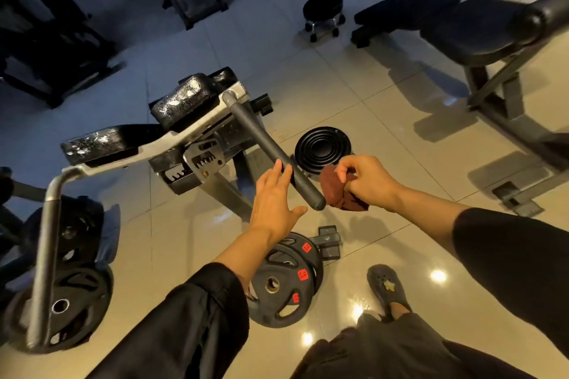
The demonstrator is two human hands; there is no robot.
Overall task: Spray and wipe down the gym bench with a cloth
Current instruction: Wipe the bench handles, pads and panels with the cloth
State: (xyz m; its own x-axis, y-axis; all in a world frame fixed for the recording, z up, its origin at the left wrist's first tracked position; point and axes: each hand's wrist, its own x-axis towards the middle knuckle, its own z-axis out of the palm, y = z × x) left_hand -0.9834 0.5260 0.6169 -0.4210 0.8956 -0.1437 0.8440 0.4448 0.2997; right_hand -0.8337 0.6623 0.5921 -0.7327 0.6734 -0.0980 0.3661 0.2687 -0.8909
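Room: gym floor [354, 95] of glossy beige tiles, dark machines along the far side, ceiling lights mirrored in the tiles.
Bench: your gym bench [181, 101] stands centre-left, two black pads on a silver frame, both pads shiny with pale streaks.
Bar: grey padded bar [271, 151] runs from the bench frame down toward you, its end cap between your two hands.
Left hand: your left hand [274, 203] is spread, fingers straight, fingertips touching the bar's left side, thumb out below the end cap, holding nothing.
Right hand: your right hand [366, 178] has its fingers curled, pinching a dark red cloth [335, 191].
Cloth: bunched, hangs from your right hand just right of the bar's end; can't tell if it touches the bar.
Plates: black weight plates [283, 283] with red stickers lie stacked on the floor under your left forearm; more plates [74, 292] at far left.
Disc: black ribbed disc [323, 148] on the floor beyond the cloth.
Other: second black bench [480, 31] at upper right, small wheeled stool [323, 9] behind, your grey shoe [388, 289] at lower right.
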